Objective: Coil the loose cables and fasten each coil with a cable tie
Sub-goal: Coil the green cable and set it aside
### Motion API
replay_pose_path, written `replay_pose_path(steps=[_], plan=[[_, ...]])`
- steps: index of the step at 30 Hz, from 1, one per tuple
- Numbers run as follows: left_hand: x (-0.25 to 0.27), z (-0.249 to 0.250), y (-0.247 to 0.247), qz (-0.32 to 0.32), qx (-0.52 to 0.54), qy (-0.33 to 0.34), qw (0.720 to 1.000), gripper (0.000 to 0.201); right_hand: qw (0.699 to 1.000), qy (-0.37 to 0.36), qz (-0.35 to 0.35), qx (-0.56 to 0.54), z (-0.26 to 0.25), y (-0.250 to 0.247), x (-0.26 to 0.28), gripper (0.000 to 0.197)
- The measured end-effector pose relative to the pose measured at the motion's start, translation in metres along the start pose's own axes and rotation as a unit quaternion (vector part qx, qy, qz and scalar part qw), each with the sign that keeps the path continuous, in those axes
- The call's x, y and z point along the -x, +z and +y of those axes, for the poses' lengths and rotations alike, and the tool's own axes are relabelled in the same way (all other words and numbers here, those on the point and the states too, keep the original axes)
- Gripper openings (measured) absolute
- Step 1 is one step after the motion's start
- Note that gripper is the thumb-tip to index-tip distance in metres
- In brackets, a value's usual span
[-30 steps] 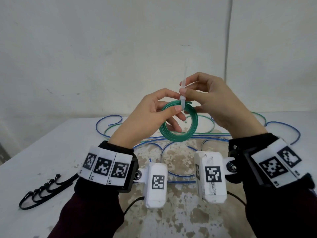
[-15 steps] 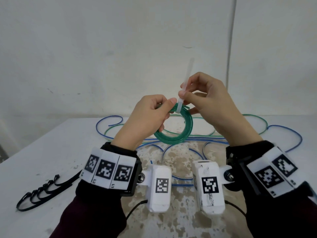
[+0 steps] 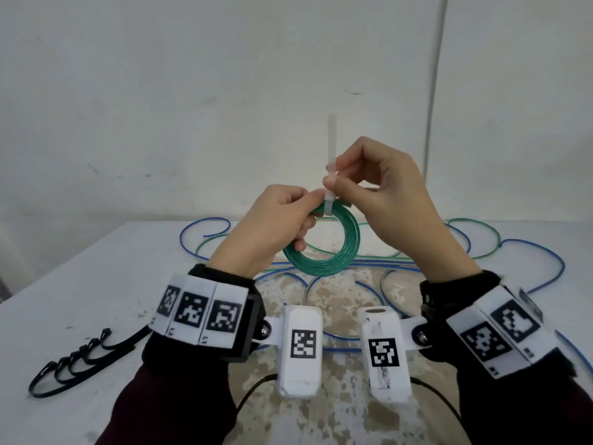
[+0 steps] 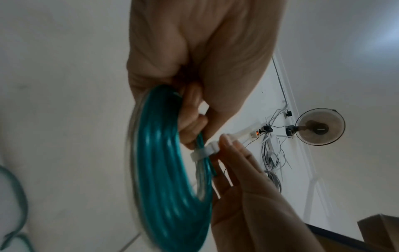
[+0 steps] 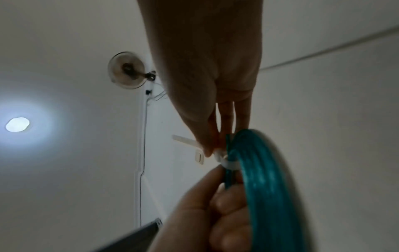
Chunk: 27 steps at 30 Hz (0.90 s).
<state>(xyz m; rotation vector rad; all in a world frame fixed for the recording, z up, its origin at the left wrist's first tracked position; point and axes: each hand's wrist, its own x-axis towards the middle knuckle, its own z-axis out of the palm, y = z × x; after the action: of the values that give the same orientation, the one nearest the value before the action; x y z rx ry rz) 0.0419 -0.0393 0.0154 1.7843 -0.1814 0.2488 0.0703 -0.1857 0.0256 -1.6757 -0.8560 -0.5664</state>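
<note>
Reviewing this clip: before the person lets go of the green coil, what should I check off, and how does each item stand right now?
1. White cable tie wraps the green coil: ok.
2. Tie tail threaded through its head, sticking up: ok.
3. Right hand pinches the tail, grip firm enough to pull: ok.
4. Left hand holds the coil beside the tie: ok.
5. Tie cinched fully tight on the strands: cannot tell.
6. Other cables coiled: not ok; blue and green loose cables lie uncoiled on the table.
</note>
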Motion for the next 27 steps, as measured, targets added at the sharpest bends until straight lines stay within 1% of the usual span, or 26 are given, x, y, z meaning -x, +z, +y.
replay_pose_path(steps=[2,3,5,7,9,10,12,14,16,18,21,23,27], plan=[[0.001,0.000,-0.001,-0.022,-0.001,-0.010,1.000,0.028,0.999,0.026,-0.008,-0.019,0.006,0.000,-0.001,0.016],[0.001,0.000,-0.001,-0.021,-0.009,-0.005,1.000,0.027,0.999,0.036,-0.008,-0.019,0.009,0.000,-0.001,0.015],[0.002,0.000,0.001,0.002,-0.038,0.028,0.999,0.019,0.998,0.060,-0.002,-0.019,0.012,0.000,-0.001,0.013],[0.002,0.001,0.005,0.021,-0.067,0.085,0.994,0.015,0.995,0.090,0.011,-0.043,0.013,-0.002,-0.001,0.013],[0.003,0.000,0.010,0.020,-0.074,0.134,0.988,0.019,0.990,0.116,0.019,-0.078,0.012,-0.005,-0.002,0.014],[0.003,0.000,0.012,0.020,-0.075,0.146,0.986,0.022,0.988,0.126,0.017,-0.090,0.011,-0.007,-0.002,0.015],[0.001,-0.003,0.015,0.019,-0.081,0.146,0.986,0.025,0.987,0.136,0.006,-0.086,0.010,-0.009,-0.002,0.017],[0.000,-0.005,0.016,0.011,-0.082,0.144,0.986,0.027,0.989,0.134,0.011,-0.054,0.010,-0.007,-0.002,0.019],[0.000,-0.006,0.016,0.017,-0.096,0.160,0.982,0.027,0.989,0.136,0.034,-0.041,0.011,-0.005,-0.003,0.021],[0.001,-0.004,0.016,0.031,-0.123,0.186,0.974,0.028,0.986,0.150,0.059,-0.053,0.013,-0.003,-0.003,0.024],[0.002,-0.004,0.017,0.037,-0.161,0.208,0.964,0.031,0.982,0.170,0.062,-0.060,0.013,0.000,-0.001,0.025],[0.004,-0.002,0.017,0.040,-0.171,0.208,0.962,0.031,0.980,0.183,0.046,-0.061,0.012,-0.003,-0.001,0.025],[0.009,0.003,0.022,0.007,-0.135,0.170,0.976,0.038,0.963,0.236,-0.065,-0.115,0.006,-0.030,-0.001,0.023]])
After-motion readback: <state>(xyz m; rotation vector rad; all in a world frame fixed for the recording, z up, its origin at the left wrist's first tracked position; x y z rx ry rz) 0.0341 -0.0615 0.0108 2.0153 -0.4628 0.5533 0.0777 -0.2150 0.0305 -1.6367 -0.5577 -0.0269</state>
